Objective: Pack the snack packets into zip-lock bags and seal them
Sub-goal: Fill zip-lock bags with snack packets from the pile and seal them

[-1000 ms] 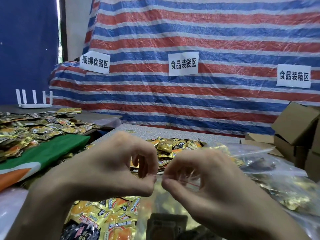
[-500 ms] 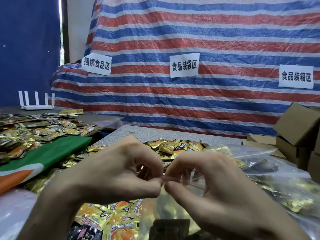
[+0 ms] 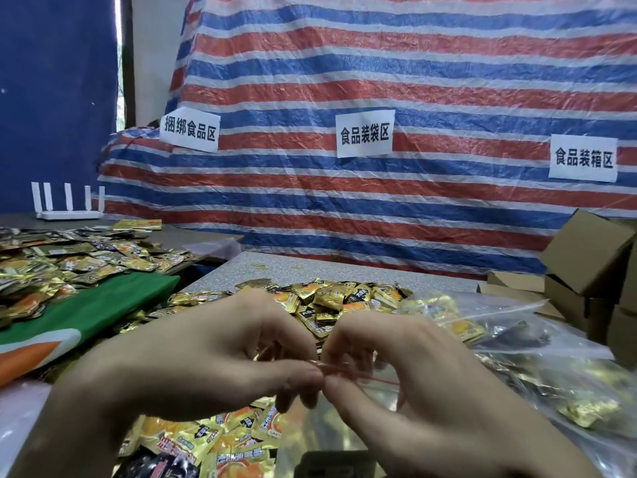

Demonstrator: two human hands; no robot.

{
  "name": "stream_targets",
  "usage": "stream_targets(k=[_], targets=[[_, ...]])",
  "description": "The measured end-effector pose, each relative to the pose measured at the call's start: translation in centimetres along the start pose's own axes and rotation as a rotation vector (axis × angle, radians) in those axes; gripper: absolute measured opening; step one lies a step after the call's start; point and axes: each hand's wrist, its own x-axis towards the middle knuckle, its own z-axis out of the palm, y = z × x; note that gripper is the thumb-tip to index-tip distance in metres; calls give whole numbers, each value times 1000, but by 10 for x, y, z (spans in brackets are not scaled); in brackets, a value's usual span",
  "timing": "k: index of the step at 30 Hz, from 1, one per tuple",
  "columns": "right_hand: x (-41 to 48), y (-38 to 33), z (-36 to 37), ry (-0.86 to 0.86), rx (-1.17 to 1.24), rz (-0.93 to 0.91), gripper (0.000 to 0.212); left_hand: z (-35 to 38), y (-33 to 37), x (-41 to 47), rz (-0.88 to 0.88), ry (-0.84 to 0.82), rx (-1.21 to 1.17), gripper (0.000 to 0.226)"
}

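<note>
I've got one clear zip-lock bag with a red seal line (image 3: pixel 339 426) held up over the near edge of the grey speckled table (image 3: pixel 310 267), btwn both hands. L hand (image 3: pixel 193 367) and R hand (image 3: pixel 431 391) each pinch the bag's top strip, thumb against curled fingers. The thumb tips nearly meet at mid-strip. Thru the plastic I make out gold foil and one dark packet low down, too blurred to count.

More clear filled bags (image 3: pixel 517 357) lie twd the table's right edge, stuffed w/ gold and dark packets. A loose pile of gold-and-orange foil snack packets (image 3: pixel 331 298) sits mid-table, just beyond the hands. Orange-printed packets (image 3: pixel 206 439) lie at the near edge under L hand; can't tell if they're bagged. Brown cardboard boxes (image 3: pixel 586 250) are stacked at the far right corner.

Writing: three white paper signs hang on the red-white-blue striped tarp (image 3: pixel 379 63) behind.
- Left sign (image 3: pixel 189 130) reads 捆绑食品区.
- Centre sign (image 3: pixel 365 134) reads 食品装袋区.
- Right sign (image 3: pixel 583 158) reads 食品装箱区.

Packet print is too small and blurred to read.
</note>
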Motion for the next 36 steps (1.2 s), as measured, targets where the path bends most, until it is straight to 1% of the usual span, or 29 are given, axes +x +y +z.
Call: stream_targets(k=[2,7,9,12,16,22,26,30,36], targets=[[0,0,-1,-15,1,-24,22,-2,-6,1,4,-7,-6,23],[1,2,-6,33,53,-49,13,-1,-11,1,59,21,-35,20],[1,8,-9,29,91,-35,12,-2,-11,2,104,25,-40,17],[0,17,-13,17,137,-8,14,-7,-9,4,228,-40,25,27],[0,25,-17,-18,171,12,11,-10,-15,8,300,-51,31,29],[-1,47,-26,-82,256,70,10,-20,-25,7,303,-34,10,25],[-1,59,-28,-134,311,98,12,-19,-29,8,272,-34,8,26],[-3,71,-31,-107,335,161,13,-21,-33,9,249,-34,10,27],[-7,82,-35,-129,360,214,14,-22,-35,10,225,-40,4,27]])
